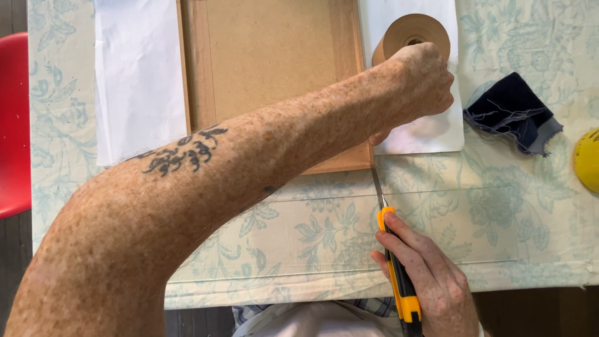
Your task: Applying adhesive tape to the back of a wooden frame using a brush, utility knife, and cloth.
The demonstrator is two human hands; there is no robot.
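Observation:
My left hand (424, 78) reaches across the table and closes on a roll of brown paper tape (412, 32) at the top right of a flat brown board (268, 56). My tattooed left forearm crosses the board diagonally. My right hand (427, 281) grips a yellow and black utility knife (396, 268). Its long blade (377, 184) is extended and points up at the board's lower right corner, right at the edge. The tape roll stands on a white sheet (430, 134).
A floral tablecloth (499, 212) covers the table. Another white sheet (137, 75) lies left of the board. A dark blue frayed cloth (515, 115) sits at the right, with a yellow round object (588, 159) at the right edge. A red chair (14, 125) stands at the left.

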